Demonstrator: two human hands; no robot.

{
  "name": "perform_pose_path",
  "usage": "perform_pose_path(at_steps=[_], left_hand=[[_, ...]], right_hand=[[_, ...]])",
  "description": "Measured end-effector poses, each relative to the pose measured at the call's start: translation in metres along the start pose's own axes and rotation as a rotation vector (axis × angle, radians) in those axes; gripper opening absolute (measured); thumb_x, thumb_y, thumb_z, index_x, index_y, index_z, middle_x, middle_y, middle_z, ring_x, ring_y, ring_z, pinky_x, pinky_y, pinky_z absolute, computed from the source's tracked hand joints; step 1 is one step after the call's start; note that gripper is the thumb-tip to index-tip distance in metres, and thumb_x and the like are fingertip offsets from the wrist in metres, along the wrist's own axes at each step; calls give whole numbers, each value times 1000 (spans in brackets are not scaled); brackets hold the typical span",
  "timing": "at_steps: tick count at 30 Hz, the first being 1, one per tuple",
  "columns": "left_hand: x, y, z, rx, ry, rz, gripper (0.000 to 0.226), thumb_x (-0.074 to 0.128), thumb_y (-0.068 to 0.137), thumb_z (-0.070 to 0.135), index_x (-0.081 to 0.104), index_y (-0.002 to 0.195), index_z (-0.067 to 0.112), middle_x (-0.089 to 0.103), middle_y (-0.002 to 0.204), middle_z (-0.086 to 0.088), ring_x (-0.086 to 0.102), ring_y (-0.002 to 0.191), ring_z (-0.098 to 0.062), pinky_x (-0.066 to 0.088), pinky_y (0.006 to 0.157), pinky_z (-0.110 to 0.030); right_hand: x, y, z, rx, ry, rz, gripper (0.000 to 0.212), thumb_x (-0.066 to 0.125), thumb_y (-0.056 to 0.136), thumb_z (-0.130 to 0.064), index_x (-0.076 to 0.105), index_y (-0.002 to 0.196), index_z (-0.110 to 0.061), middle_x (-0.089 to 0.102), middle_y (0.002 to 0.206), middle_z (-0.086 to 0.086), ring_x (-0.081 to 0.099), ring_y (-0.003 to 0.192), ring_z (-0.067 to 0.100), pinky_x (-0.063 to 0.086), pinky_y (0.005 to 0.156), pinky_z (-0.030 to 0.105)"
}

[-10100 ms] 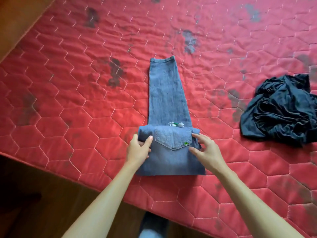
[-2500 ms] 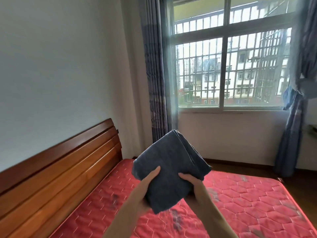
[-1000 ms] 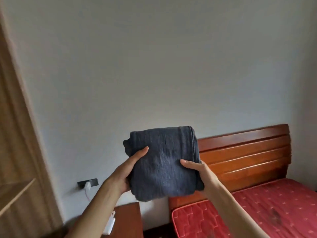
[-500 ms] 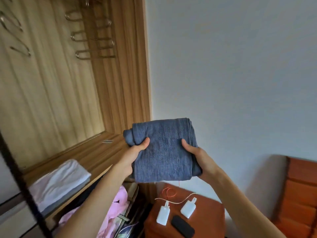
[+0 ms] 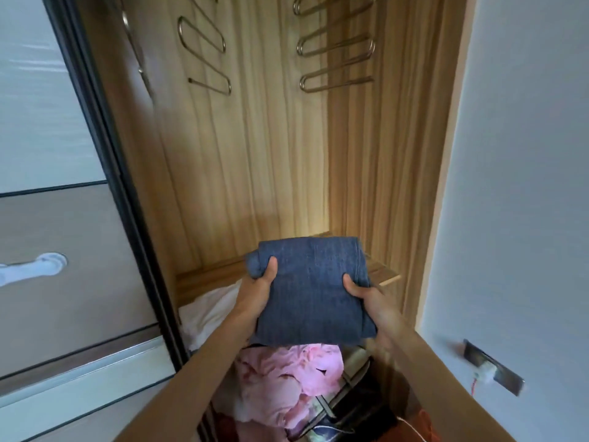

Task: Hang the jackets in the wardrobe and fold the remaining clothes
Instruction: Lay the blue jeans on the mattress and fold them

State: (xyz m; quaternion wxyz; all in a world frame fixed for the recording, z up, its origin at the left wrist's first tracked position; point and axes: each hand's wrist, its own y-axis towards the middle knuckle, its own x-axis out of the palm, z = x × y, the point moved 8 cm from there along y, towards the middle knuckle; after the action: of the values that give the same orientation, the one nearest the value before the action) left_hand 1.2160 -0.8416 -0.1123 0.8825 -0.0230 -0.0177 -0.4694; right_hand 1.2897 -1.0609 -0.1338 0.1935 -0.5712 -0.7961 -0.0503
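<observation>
I hold the folded blue jeans flat in front of me with both hands. My left hand grips the left edge with the thumb on top, and my right hand grips the right edge the same way. The jeans hover in front of the open wardrobe, just above its wooden shelf. A folded white garment lies on the left part of that shelf.
Bare metal hangers hang at the top of the wardrobe. A pink bundle of fabric fills the space below the shelf. The sliding door stands at the left. A wall socket sits at the lower right.
I have turned from the bed to face the wardrobe squarely, carrying the folded jeans in both hands. The jeans are now in front of the shelf.
</observation>
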Motion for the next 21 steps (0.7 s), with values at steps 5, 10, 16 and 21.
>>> perform_pose_path(at_steps=[5, 10, 16, 21], left_hand=[[-61, 52, -31, -119, 37, 178, 65, 85, 68, 57, 65, 116, 18, 73, 110, -2, 70, 100, -24, 56, 94, -45], [-120, 112, -41, -76, 217, 360, 55, 66, 84, 50, 56, 125, 15, 64, 121, -4, 62, 108, -25, 50, 100, -42], [-171, 189, -63, -45, 487, 528, 76, 59, 87, 53, 41, 147, 8, 52, 144, -17, 52, 129, -34, 39, 112, -43], [-189, 214, -82, -125, 735, 667, 73, 61, 96, 36, 33, 148, -7, 43, 149, -27, 44, 136, -40, 31, 115, -40]], right_hand=[[46, 79, 44, 78, -91, -66, 17, 75, 87, -15, 68, 101, -9, 73, 98, 8, 68, 87, 23, 56, 77, 38], [109, 156, 87, 152, -225, -114, 15, 65, 90, -4, 65, 105, -1, 67, 90, 8, 59, 76, 18, 47, 59, 25], [168, 233, 116, 151, -415, -229, 16, 62, 96, -14, 60, 110, -7, 64, 108, 5, 56, 80, 10, 42, 62, 23], [191, 263, 142, 104, -632, -315, 48, 60, 99, -26, 47, 139, -2, 51, 138, 6, 50, 128, 32, 38, 105, 36]])
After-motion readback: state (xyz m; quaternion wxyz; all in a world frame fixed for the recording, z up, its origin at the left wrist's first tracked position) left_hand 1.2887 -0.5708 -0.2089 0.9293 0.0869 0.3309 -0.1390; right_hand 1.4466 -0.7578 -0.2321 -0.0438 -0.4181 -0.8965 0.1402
